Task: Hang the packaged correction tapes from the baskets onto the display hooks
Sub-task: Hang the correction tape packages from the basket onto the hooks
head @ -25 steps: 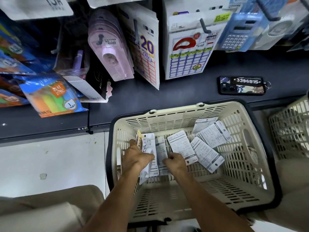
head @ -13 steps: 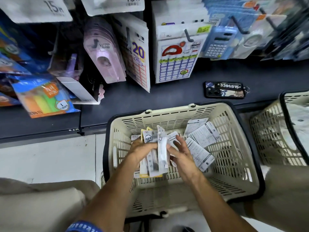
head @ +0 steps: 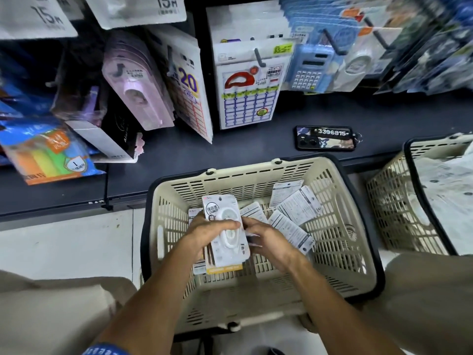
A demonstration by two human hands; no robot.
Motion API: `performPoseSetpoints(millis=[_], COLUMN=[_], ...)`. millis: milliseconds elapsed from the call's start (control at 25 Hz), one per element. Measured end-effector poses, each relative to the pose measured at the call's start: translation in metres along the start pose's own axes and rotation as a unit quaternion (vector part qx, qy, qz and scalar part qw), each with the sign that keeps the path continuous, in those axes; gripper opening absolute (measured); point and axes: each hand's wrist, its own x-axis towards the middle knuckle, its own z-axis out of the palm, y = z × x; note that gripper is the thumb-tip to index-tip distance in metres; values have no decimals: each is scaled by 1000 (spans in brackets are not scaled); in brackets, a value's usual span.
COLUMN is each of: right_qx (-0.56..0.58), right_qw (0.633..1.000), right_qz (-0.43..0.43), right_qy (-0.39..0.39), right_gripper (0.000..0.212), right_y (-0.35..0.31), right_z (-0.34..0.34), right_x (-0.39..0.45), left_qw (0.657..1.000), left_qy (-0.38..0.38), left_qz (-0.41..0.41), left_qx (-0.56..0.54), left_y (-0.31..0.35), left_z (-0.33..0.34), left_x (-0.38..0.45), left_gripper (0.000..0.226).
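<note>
A cream plastic basket [head: 230, 175] with a dark rim sits on the floor below the shelf. Over it, my left hand [head: 207, 230] grips a stack of packaged correction tapes [head: 222, 213], front side up. My right hand [head: 268, 239] holds the stack's right edge, fingers curled under it. Several more packs [head: 294, 208] lie face down in the basket's far right part. Display hooks [head: 258, 57] stick out of the rack above, loaded with label sheets and pink tape packs [head: 138, 93].
A phone with a number tag [head: 325, 138] lies on the dark shelf ledge [head: 256, 147]. A second cream basket [head: 399, 201] stands at the right. Blue calculator packs [head: 309, 67] and sticky-note packs [head: 48, 155] hang or lean on the rack. White floor tile [head: 64, 247] lies at the left.
Both hands gathered packs from the basket floor into one stack and lifted it. The top pack now faces up, and the view shifted right, showing more of the second basket.
</note>
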Motion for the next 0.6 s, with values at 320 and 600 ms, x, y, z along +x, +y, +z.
performPoseSetpoints(millis=[320, 600], right_qx=[-300, 47], right_qw=[939, 986], right_qz=[54, 46], right_qy=[160, 154], right_gripper=[37, 61], right_y=[32, -28], right_z=[-27, -37], right_x=[51, 26], left_qw=[993, 984], left_qy=[66, 33], left_qz=[-4, 21], left_qx=[101, 176], left_y=[0, 19], left_z=[-3, -15], left_x=[23, 12], left_gripper=[95, 95])
